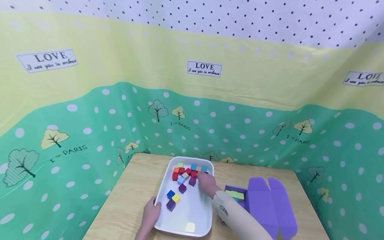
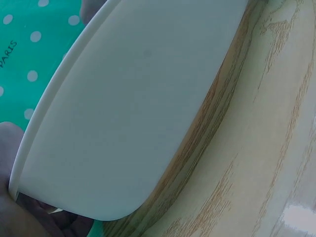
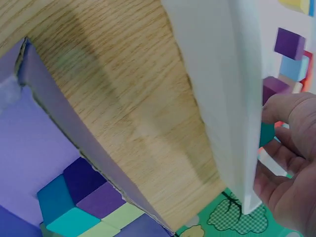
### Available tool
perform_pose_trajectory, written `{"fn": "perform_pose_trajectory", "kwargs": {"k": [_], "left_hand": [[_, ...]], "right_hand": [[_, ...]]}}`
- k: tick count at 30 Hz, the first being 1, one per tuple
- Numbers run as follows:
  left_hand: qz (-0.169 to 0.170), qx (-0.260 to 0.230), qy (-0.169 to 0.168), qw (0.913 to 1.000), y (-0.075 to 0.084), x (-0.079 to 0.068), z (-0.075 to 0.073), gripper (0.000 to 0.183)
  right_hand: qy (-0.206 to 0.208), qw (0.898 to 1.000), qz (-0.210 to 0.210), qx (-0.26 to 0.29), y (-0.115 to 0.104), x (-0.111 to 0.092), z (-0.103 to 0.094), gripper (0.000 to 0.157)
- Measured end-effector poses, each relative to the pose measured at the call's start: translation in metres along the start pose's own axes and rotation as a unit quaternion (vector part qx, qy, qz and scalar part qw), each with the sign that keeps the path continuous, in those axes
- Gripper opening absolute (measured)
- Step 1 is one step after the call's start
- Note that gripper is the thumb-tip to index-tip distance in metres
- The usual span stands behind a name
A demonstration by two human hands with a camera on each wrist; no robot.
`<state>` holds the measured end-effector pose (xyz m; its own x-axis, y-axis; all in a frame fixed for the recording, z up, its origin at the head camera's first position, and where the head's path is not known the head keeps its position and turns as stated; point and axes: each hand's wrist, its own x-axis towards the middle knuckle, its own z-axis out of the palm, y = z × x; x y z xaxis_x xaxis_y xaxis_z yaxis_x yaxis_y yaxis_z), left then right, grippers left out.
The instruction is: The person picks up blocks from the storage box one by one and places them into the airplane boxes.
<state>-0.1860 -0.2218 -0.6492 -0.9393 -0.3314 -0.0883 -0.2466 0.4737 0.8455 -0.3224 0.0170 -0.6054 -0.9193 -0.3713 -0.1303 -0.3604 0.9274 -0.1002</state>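
Observation:
A white tray [image 1: 192,213] on the table holds several coloured cubes, mostly gathered towards its far end. My left hand [image 1: 151,213] grips the tray's left side, its thumb over the rim and fingers beneath in the left wrist view. Inside the tray at the right, my right hand [image 1: 207,183] pinches a teal cube [image 3: 267,134] between thumb and fingers. Close by lie a purple cube [image 1: 192,181] and a red cube [image 1: 193,174]. Nearer the front are a blue cube [image 1: 170,194], a yellow cube [image 1: 176,199] and another purple cube [image 1: 170,205].
Right of the tray stands an open purple box [image 1: 246,200] with several green, teal and purple cubes in it, its lid [image 1: 264,203] folded out to the right. My right forearm passes over the gap between tray and box. A printed curtain [image 1: 210,133] hangs behind the wooden table [image 1: 120,200].

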Motion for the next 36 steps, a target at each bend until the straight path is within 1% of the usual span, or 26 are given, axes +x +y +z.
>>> {"fn": "perform_pose_trajectory", "kwargs": {"k": [4,5,8,10,13,15,17,19,21,24,27,29,31,33,36], "left_hand": [[-0.002,-0.003,-0.009,1.0,0.003,0.0,0.002,0.035],[-0.002,-0.005,-0.009,0.9999,0.003,0.0,0.002,0.036],[0.0,-0.006,-0.006,1.0,0.003,-0.001,0.002,0.035],[0.004,-0.002,-0.001,1.0,0.001,-0.002,0.002,0.035],[0.005,0.005,0.003,1.0,-0.002,-0.002,-0.001,0.034],[0.004,0.011,-0.004,0.9999,-0.004,-0.002,-0.002,0.035],[0.005,0.017,-0.014,0.9997,-0.004,-0.001,-0.004,0.036],[0.013,0.025,-0.02,0.9994,-0.002,0.0,-0.007,0.037],[0.022,0.048,-0.021,0.9984,0.001,0.002,-0.009,0.037],[0.039,0.103,-0.021,0.9937,0.006,0.004,-0.012,0.039],[0.05,0.164,-0.032,0.9846,0.009,0.004,-0.015,0.042],[0.049,0.179,-0.045,0.9815,0.01,0.003,-0.018,0.042],[0.048,0.182,-0.055,0.9805,0.01,0.003,-0.019,0.041],[0.048,0.174,-0.06,0.9817,0.011,0.004,-0.018,0.041],[0.062,0.168,-0.062,0.9819,0.011,0.006,-0.012,0.042]], "right_hand": [[0.021,0.997,-0.01,0.067,0.0,-0.017,-0.017,0.037],[0.029,0.996,-0.014,0.082,0.001,-0.023,-0.022,0.039],[0.047,0.991,-0.026,0.12,0.005,-0.04,-0.035,0.037],[0.062,0.988,-0.04,0.134,0.012,-0.051,-0.041,0.032],[0.084,0.986,-0.063,0.13,0.027,-0.066,-0.046,0.028],[0.097,0.984,-0.079,0.127,0.039,-0.075,-0.048,0.029],[0.104,0.982,-0.087,0.128,0.052,-0.084,-0.05,0.03],[0.113,0.981,-0.092,0.128,0.064,-0.09,-0.051,0.029],[0.123,0.981,-0.093,0.121,0.076,-0.094,-0.053,0.029],[0.131,0.981,-0.096,0.107,0.093,-0.101,-0.054,0.028],[0.119,0.982,-0.096,0.107,0.107,-0.111,-0.057,0.027],[0.112,0.983,-0.099,0.11,0.115,-0.117,-0.058,0.028],[0.103,0.984,-0.095,0.114,0.122,-0.123,-0.058,0.028],[0.098,0.985,-0.089,0.113,0.129,-0.128,-0.057,0.028],[0.09,0.987,-0.074,0.109,0.14,-0.134,-0.055,0.028]]}}
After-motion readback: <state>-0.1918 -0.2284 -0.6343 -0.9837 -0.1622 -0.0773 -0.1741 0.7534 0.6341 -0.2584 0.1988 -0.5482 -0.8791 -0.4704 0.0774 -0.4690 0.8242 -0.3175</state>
